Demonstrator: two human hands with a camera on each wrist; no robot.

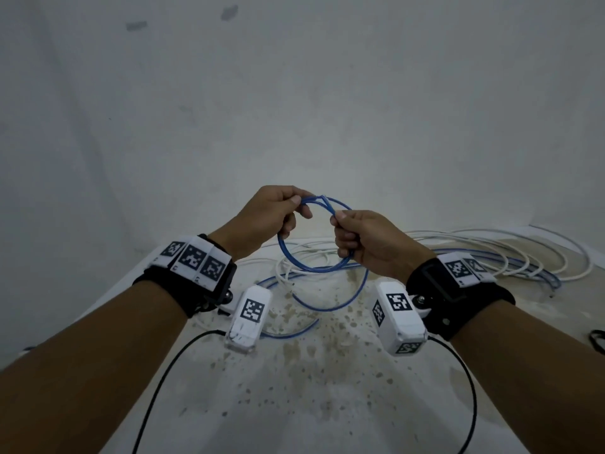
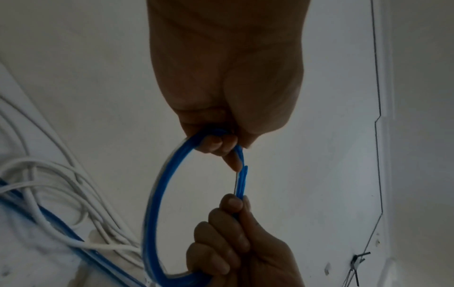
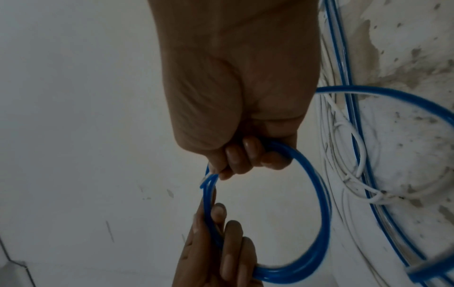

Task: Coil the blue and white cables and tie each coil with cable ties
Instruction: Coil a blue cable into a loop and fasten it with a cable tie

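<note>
A small coil of blue cable [image 1: 314, 269] is held up over the table between both hands. My left hand [image 1: 294, 204] pinches its top left, thumb over curled fingers. My right hand [image 1: 340, 221] grips its right side in a fist. In the left wrist view the left hand's fingers [image 2: 216, 143] curl round the coil [image 2: 157, 194], and the right hand [image 2: 233, 233] holds it below. The right wrist view shows the right hand's fingers [image 3: 248, 155] wrapped over the coil [image 3: 324, 213]. Loose blue cable [image 1: 330, 308] trails from the coil onto the table. White cable [image 1: 474, 239] lies uncoiled behind.
The table [image 1: 311, 404] is white and stained, set against a plain wall. Blue and white loops sprawl across its back and right side. Thin black camera leads [image 1: 163, 385] hang from both wrists. A small dark object [image 1: 597, 339] sits at the right edge.
</note>
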